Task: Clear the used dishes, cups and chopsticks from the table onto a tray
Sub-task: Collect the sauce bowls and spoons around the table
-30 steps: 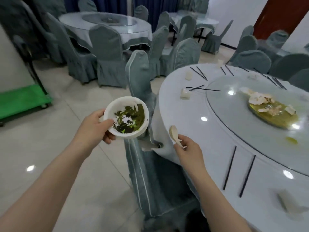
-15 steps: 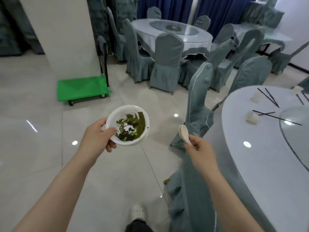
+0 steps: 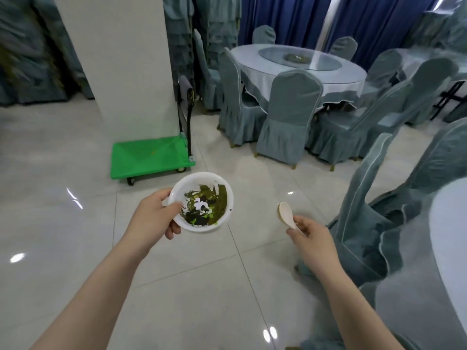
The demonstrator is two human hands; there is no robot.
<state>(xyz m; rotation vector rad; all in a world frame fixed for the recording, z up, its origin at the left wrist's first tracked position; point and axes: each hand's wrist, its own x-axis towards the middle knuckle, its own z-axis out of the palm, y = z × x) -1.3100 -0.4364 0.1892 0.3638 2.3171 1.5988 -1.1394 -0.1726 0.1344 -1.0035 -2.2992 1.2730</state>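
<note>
My left hand [image 3: 154, 215] grips the rim of a white bowl [image 3: 202, 202] smeared with dark green leftovers, held level over the tiled floor. My right hand [image 3: 312, 238] pinches the handle of a white ceramic spoon [image 3: 285, 214], its scoop pointing up and left. Only the curved edge of the round white dining table [image 3: 449, 238] shows at the far right. No tray is in view.
A green flatbed cart [image 3: 151, 157] stands on wheels by a white pillar [image 3: 116, 59]. Grey-covered chairs [image 3: 366, 223] crowd the table edge on the right. Another round table [image 3: 298, 64] ringed with chairs lies ahead. Glossy tiled floor [image 3: 63, 223] spreads to the left.
The view has swung left, away from the dining table; the cart and pillar now lie ahead. Both hands keep hold of the bowl and the spoon.
</note>
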